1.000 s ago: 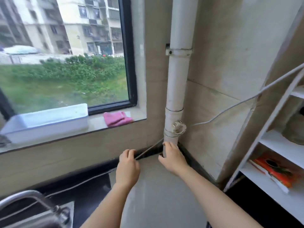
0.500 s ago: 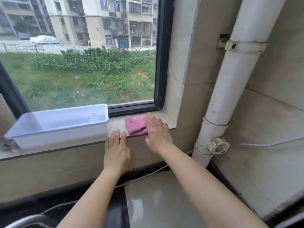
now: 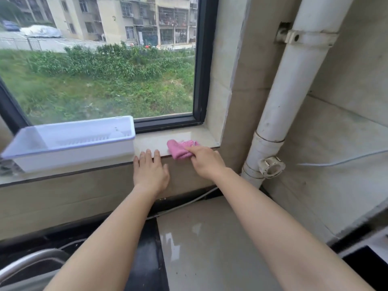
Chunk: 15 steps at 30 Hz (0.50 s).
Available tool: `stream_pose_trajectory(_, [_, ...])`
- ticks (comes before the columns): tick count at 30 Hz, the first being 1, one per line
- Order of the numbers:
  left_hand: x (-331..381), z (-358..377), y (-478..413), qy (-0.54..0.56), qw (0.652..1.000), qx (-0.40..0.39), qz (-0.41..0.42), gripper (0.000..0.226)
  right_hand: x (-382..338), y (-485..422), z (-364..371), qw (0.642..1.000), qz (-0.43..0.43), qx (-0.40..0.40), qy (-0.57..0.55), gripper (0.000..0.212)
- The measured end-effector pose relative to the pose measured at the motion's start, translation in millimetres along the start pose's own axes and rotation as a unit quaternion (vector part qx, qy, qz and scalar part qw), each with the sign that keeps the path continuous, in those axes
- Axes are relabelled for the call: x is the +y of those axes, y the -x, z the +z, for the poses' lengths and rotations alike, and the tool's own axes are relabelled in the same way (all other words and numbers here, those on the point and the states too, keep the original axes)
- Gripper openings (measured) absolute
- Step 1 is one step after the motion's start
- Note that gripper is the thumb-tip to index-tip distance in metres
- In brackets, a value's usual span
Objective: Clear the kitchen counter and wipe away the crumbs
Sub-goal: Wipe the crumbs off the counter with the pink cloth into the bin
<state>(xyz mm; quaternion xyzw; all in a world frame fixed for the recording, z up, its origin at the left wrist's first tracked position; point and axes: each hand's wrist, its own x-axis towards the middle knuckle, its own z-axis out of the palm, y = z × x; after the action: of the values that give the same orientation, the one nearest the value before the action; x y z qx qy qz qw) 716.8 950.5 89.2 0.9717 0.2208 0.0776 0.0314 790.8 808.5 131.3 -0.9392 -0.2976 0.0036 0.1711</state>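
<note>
One pale windowsill [image 3: 151,141] holds a white plastic tray [image 3: 73,152] at left. Left hand [image 3: 150,172] lies flat on its edge, fingers straight; right hand [image 3: 206,162] pinches the pink cloth [image 3: 178,149] at the sill's right end. A loose pinch could let it drop.

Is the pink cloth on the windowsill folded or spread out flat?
Folded: the pink cloth lies bunched in a thick roll, gripped by the right hand.

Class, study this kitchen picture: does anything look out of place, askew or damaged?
A loose white cable trails along the back of the counter below the windowsill. The wall looks roughly broken behind the pipe clamp. Nothing looks spilled.
</note>
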Motion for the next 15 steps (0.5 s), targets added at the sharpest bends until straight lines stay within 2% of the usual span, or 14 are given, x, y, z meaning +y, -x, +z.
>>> stream_pose_trajectory(3, [25.1, -13.0, 25.7, 0.037, 0.999, 0.03, 0.005, 0.05, 21.4, 47.6, -12.4, 0.993, 0.022, 0.066, -0.093, 0.043])
stream_pose_trajectory(6, [65.9, -7.0, 61.3, 0.22, 0.975, 0.033, -0.003, 0.045, 45.6, 103.9, -20.0, 0.961, 0.065, 0.08, -0.255, 0.034])
stream_pose_trajectory(8, [102.8, 1.8, 89.6, 0.379, 0.924, -0.035, -0.025, 0.039, 67.3, 156.0, -25.6, 0.936, 0.116, 0.071, -0.324, 0.031])
stream_pose_trajectory(10, [139.6, 12.7, 126.2, 0.516, 0.845, -0.128, -0.05, 0.032, 89.9, 212.5, -28.8, 0.92, 0.175, 0.059, -0.346, 0.03])
stream_pose_trajectory(13, [190.7, 26.1, 196.2, 0.595, 0.756, -0.268, -0.049, 0.026, 120.9, 308.2, -33.9, 0.881, 0.278, 0.052, -0.38, 0.032])
stream_pose_trajectory(15, [214.6, 31.8, 241.1, 0.605, 0.722, -0.334, -0.044, 0.027, 134.2, 364.0, -35.1, 0.852, 0.325, 0.041, -0.408, 0.03])
